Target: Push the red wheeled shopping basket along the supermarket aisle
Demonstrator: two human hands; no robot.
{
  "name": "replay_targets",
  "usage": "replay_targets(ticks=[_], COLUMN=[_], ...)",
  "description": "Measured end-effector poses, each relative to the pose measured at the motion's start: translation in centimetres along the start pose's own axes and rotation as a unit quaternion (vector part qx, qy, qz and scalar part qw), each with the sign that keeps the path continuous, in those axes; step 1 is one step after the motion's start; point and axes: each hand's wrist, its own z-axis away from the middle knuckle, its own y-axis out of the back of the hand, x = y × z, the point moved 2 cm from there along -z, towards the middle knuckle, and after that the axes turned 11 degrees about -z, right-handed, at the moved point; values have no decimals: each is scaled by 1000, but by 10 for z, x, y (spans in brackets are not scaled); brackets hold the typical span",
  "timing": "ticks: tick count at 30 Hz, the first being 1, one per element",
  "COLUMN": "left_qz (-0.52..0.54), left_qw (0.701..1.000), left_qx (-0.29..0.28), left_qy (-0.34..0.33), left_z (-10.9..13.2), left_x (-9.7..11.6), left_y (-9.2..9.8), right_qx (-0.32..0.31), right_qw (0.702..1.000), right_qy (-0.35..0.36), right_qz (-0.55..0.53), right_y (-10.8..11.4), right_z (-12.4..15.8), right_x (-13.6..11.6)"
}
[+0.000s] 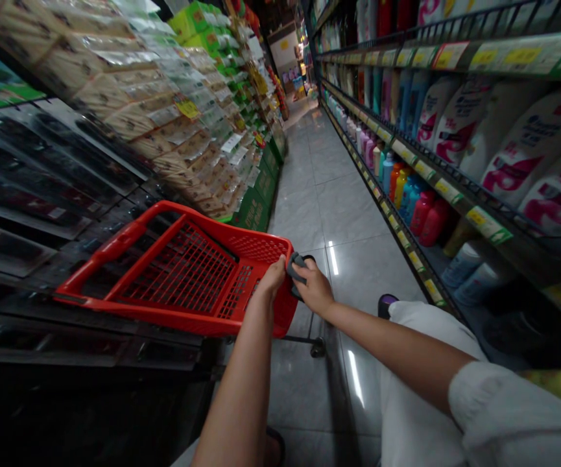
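Here left hand (273, 277) and right hand (316, 287) both clasp the grey handle (296, 264) of the red basket (187, 272), mesh bottom visible.

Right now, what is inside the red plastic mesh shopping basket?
The basket shows only mesh floor and walls; left hand and right hand, on the grey handle, cover its near corner.

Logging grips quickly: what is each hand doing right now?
Left hand: closed on the grey handle of the red basket.
Right hand: closed on the same handle.
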Motion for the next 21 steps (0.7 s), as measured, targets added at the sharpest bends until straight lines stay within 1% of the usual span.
replay_targets(ticks=[2,4,6,8,10,12,13,14,16,18,19,20,21], left_qz=[9,6,6,7,-5,-30,-43,-52,-59,-68,-76,-83,-86], left_qw=[1000,1000,1000,1000,1000,999,999,998,998,997,996,996,996], left_qx=[-5,-11,-12,-7,-4,2,4,5,2,-1,1,3,5], left_qy=[-5,0,2,4,17,29,33,34,38,42,40,35,29], left_z=[1,2,2,1,0,0,1,1,3,3,3,2,0], left_x=[0,1,3,4,5,5,5,5,5,5,5,5,5], left_y=[-1,-2,-2,-1,1,3,5,6,6,6,6,6,5], right_qx=[25,32,20,-6,-50,-87,-91,-79,-9,77,107,120,116], right_qw=[999,999,997,994,992,993,995,996,995,983,976,974,975], right_qy=[-21,-22,-15,-4,17,39,39,27,-32,-100,-118,-118,-102], right_qz=[13,37,75,109,110,66,28,-14,-89,-133,-146,-154,-159], right_y=[4,5,3,-1,-7,-12,-14,-14,-13,-10,-8,-7,-7], right_z=[-18,-31,-30,-14,11,34,40,43,36,19,8,-1,-10], right_x=[6,8,6,0,-6,-6,-4,0,13,25,30,32,33])
